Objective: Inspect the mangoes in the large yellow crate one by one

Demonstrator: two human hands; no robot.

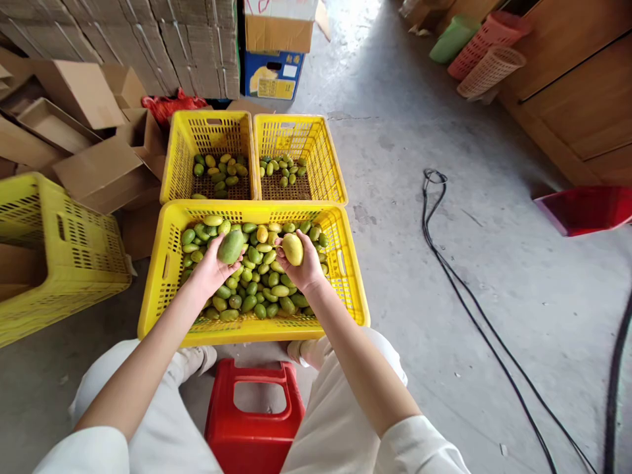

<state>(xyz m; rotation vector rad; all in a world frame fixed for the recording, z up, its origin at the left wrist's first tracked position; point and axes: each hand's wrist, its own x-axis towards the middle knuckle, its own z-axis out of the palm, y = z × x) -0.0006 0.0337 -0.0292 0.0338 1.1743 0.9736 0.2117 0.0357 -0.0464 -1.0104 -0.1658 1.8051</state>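
Green fruit (231, 247) was held in the left hand (211, 268) and yellow fruit (293, 250) in the right hand (309, 268), both over the large crate (257, 334); handling seemed under way, gentle gripping judged needed for any next move.

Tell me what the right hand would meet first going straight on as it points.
Probably the far rim of the front crate, ahead-left of the right hand and its yellow fruit. Height is unclear: it may brush the piled fruits first, or pass over.
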